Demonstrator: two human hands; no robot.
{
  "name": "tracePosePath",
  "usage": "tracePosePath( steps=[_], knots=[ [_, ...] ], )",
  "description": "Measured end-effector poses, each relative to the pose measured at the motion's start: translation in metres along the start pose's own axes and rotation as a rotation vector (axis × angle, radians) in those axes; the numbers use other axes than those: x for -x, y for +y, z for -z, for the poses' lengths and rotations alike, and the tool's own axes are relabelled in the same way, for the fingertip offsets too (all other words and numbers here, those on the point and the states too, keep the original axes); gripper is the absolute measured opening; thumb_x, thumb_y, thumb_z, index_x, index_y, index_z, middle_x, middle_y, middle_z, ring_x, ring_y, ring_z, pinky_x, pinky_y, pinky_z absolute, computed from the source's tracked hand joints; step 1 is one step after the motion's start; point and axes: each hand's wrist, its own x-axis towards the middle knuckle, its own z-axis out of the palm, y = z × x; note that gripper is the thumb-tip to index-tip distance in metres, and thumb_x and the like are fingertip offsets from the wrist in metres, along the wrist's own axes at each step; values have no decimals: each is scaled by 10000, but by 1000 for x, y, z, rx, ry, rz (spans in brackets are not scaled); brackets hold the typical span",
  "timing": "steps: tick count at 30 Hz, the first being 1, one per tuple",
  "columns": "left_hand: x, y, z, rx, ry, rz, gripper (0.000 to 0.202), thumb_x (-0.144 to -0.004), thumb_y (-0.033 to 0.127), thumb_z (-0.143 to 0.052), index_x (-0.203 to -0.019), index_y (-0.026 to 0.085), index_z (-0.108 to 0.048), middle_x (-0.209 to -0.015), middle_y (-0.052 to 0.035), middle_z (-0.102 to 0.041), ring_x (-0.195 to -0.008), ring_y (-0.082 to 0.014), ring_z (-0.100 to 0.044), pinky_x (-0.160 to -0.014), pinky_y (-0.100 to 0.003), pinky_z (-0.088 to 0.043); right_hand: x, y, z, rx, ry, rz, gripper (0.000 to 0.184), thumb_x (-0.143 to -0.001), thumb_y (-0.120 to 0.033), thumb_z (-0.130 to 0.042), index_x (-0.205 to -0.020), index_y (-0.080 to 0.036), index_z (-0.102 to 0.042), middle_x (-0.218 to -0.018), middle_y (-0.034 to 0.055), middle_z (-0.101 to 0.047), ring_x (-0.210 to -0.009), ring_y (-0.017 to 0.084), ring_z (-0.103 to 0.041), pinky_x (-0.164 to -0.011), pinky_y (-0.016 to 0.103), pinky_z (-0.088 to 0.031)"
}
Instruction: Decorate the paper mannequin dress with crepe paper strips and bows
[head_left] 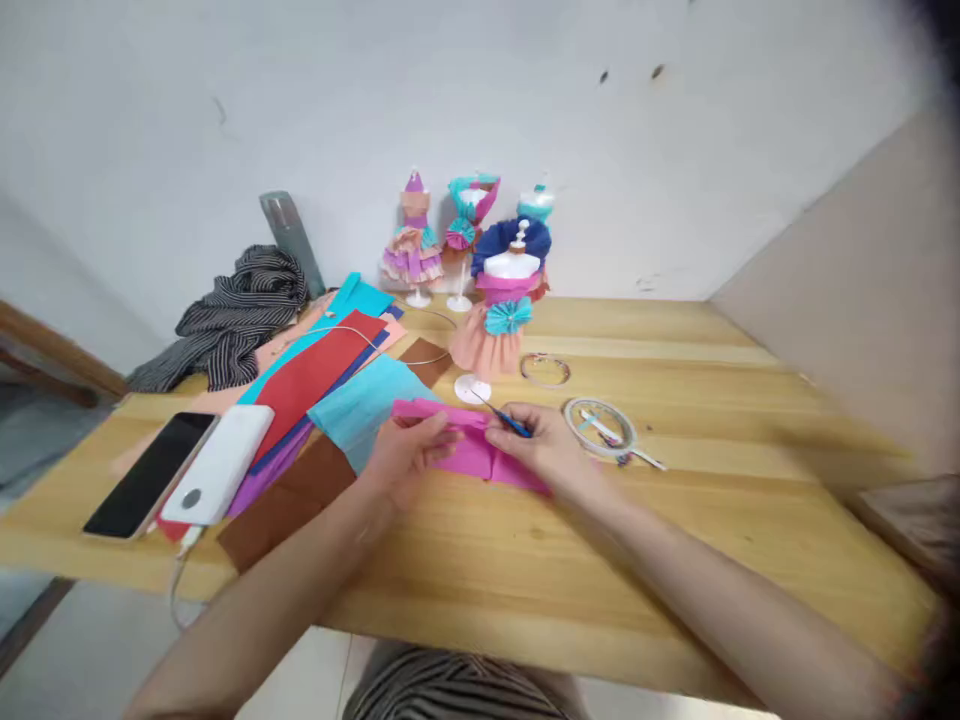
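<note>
Pink crepe paper lies across the table's near middle, with a folded strip along its top. My left hand pinches the left part of that strip between thumb and fingers. At the paper's right side, my right hand is closed around a slim blue-handled tool with a thin pointed tip. The tip points up and left, and its exact kind is unclear. The right fingertips also touch the pink paper. Just behind my hands stands a small mannequin in a pink and peach paper dress with a turquoise rosette.
More dressed mannequins stand by the wall. Coloured paper sheets, a power bank, a phone and striped cloth lie left. A bottle leans behind. A tape roll and a bracelet-like ring lie right.
</note>
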Motion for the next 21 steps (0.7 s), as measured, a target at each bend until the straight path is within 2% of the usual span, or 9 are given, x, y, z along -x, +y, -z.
tracePosePath(
  steps=[4,8,11,16,21],
  knots=[
    [-1,-4,1,3,-11,-24,245,-570,202,-839,-707,82,-675,-690,-72,-733,-640,-168,-699,-606,-234,-555,3,1,-1,79,-30,19,281,-693,-419,-596,-602,-169,-506,-574,-40,-418,-559,94,-348,-547,242,-281],
    [-1,-3,-1,20,15,9,101,-700,148,-735,-697,79,-662,-648,-66,-718,-584,-155,-690,-522,-198,-522,6,0,-3,118,-56,26,293,-713,-442,-581,-625,-168,-523,-582,-31,-429,-562,104,-361,-547,247,-291],
    [-1,-1,-2,45,55,29,58,-744,90,-662,-687,84,-651,-614,-57,-706,-546,-138,-680,-493,-177,-502,8,-5,-3,131,-86,21,325,-729,-473,-570,-622,-173,-508,-572,-36,-400,-554,103,-346,-537,247,-279],
    [-3,-3,2,56,25,8,83,-707,96,-663,-633,98,-625,-658,-89,-725,-628,-172,-704,-567,-210,-530,15,-16,12,125,-193,19,410,-782,-559,-536,-648,-172,-506,-594,-33,-394,-567,105,-347,-541,254,-261],
    [-3,-3,4,-25,-56,-81,100,-617,155,-736,-649,97,-661,-626,-67,-708,-636,-178,-691,-591,-241,-526,17,-22,33,-45,-286,-158,493,-781,-614,-563,-588,-201,-375,-517,-79,-259,-465,67,-197,-465,259,-138]
  ],
)
